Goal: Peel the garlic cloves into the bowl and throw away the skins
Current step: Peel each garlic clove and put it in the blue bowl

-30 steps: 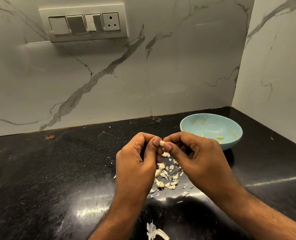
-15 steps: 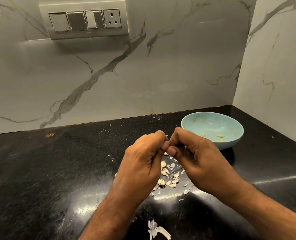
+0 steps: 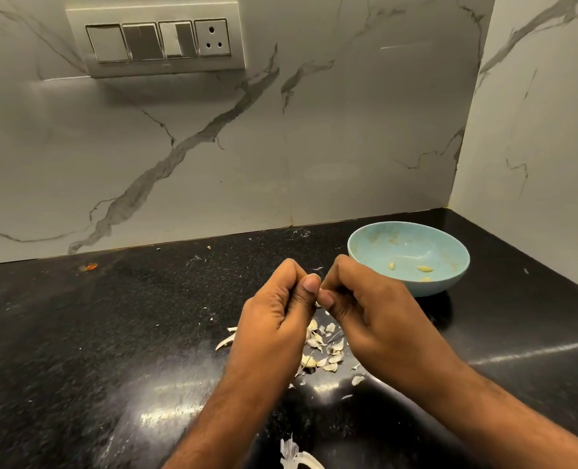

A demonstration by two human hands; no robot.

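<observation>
I am looking down at a home kitchen corner. A polished black granite countertop (image 3: 77, 333) meets a white, grey-veined marble backsplash (image 3: 213, 147) on 2 walls. A wall plate (image 3: 155, 40) carries 3 switches and 1 socket. Garlic skins (image 3: 321, 350) litter the counter beside a pale blue bowl (image 3: 375, 245).

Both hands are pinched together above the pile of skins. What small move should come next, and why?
Probably pull the skin off and let it fall. The left hand and right hand meet thumb to thumb over the skins on the counter, the clove hidden between them. The blue bowl, holding a few peeled cloves, waits beside the right hand.
</observation>
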